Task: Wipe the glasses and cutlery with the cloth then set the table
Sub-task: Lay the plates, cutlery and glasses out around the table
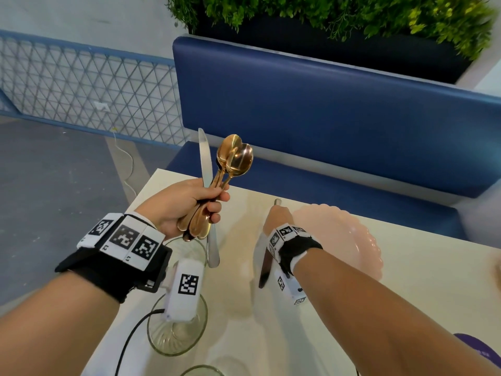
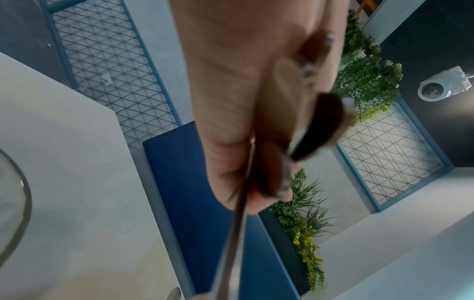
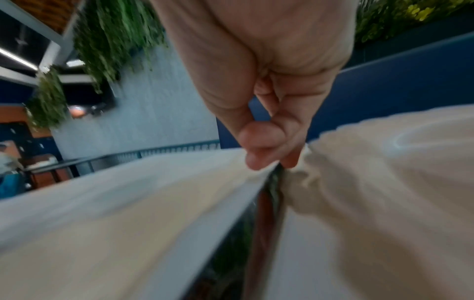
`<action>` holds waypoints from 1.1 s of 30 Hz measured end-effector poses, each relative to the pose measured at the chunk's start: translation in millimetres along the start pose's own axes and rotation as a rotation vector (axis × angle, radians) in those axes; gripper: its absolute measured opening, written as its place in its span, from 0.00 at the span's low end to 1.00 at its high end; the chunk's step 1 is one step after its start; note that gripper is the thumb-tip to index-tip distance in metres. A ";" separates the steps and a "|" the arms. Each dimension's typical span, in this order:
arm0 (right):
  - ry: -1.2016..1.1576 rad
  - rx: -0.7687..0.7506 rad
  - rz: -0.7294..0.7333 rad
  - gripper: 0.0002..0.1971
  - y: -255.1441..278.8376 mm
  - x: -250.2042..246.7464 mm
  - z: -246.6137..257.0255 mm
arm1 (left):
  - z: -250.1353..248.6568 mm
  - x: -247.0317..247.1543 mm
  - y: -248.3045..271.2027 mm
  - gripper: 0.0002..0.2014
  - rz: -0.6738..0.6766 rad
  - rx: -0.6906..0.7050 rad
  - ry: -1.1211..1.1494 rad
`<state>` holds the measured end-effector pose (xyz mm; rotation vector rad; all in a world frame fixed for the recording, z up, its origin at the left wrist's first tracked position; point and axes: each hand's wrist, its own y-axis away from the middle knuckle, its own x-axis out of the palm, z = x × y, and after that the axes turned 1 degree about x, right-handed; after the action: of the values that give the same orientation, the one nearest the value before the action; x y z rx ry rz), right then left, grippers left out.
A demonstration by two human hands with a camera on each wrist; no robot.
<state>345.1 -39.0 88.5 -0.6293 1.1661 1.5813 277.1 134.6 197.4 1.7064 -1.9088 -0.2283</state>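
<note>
My left hand (image 1: 214, 204) is raised over the table's far left corner and grips a bundle of cutlery: a silver knife (image 1: 205, 158) and gold spoons (image 1: 235, 158), bowls and blade pointing up. In the left wrist view the bundle's handles (image 2: 282, 113) cross my palm, blurred. My right hand (image 1: 278, 221) pinches a second silver knife (image 1: 265, 267) low over the cream table (image 1: 420, 280), just left of a pink scalloped plate (image 1: 352, 240). From the right wrist, thumb and fingers (image 3: 266, 142) pinch that knife (image 3: 243, 233) beside the plate (image 3: 384, 172).
Ribbed clear glasses (image 1: 177, 337) (image 1: 187, 248) stand on the table under my left wrist, with another rim at the bottom edge. A blue padded bench (image 1: 325, 118) runs behind the table, with a planter above it. A purple object (image 1: 477, 348) shows at the bottom right.
</note>
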 end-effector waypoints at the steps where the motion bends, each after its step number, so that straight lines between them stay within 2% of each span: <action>1: -0.020 -0.031 -0.062 0.16 -1.4 -5.0 1.5 | 0.1 0.0 0.2 0.09 -0.007 0.000 -0.015; 3: -0.089 -0.163 -0.266 0.14 1.8 -21.8 8.8 | 0.6 0.3 0.5 0.08 -0.022 -0.004 -0.063; 4: -0.195 -0.284 -0.404 0.12 5.5 -31.1 13.2 | 1.0 0.5 0.2 0.07 -0.025 -0.008 -0.084; 5: -0.311 -0.475 -0.549 0.10 10.8 -38.5 17.7 | 1.5 0.9 -0.3 0.07 -0.027 -0.010 -0.096; 6: -0.361 -0.655 -0.598 0.09 18.5 -46.8 22.6 | 1.8 1.2 -1.0 0.07 -0.026 -0.011 -0.100; 8: -0.263 -0.948 -0.503 0.08 32.6 -60.7 27.6 | 2.2 2.5 -2.4 0.09 -0.023 -0.012 -0.107; 9: -0.169 -1.029 -0.409 0.09 37.9 -63.1 28.9 | 2.3 3.2 -2.8 0.09 -0.017 -0.014 -0.126; 11: 0.019 -1.066 -0.225 0.11 43.0 -68.0 29.9 | 2.6 5.1 -3.6 0.10 -0.003 -0.013 -0.197; 13: 0.102 -1.016 -0.104 0.11 41.8 -72.9 31.0 | 3.1 7.2 -4.2 0.10 0.005 -0.012 -0.259; 20: 0.263 -0.906 0.083 0.10 40.4 -84.0 34.6 | 3.6 10.5 -5.9 0.09 0.030 -0.027 -0.367; 24: 0.341 -0.844 0.164 0.07 35.2 -80.4 18.9 | -1.2 -5.3 -6.6 0.06 -0.092 0.016 -0.200; 26: 0.288 -0.730 0.135 0.07 30.7 -73.0 3.6 | -8.0 -21.1 -9.0 0.05 -0.209 0.087 -0.127; 29: 0.059 -0.490 0.068 0.06 26.7 -51.9 -10.3 | -16.3 -44.5 -13.1 0.05 -0.335 0.143 -0.052; 31: -0.121 -0.267 0.056 0.06 22.4 -30.2 -10.3 | -16.7 -49.8 -14.6 0.06 -0.351 0.142 -0.017; 33: -0.194 -0.069 0.098 0.08 11.7 -5.4 -7.8 | -13.7 -46.4 -15.1 0.11 -0.338 0.133 -0.017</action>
<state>334.9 -48.3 94.3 -0.4564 1.0143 1.7307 298.5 179.6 187.9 2.1194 -1.6696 -0.2480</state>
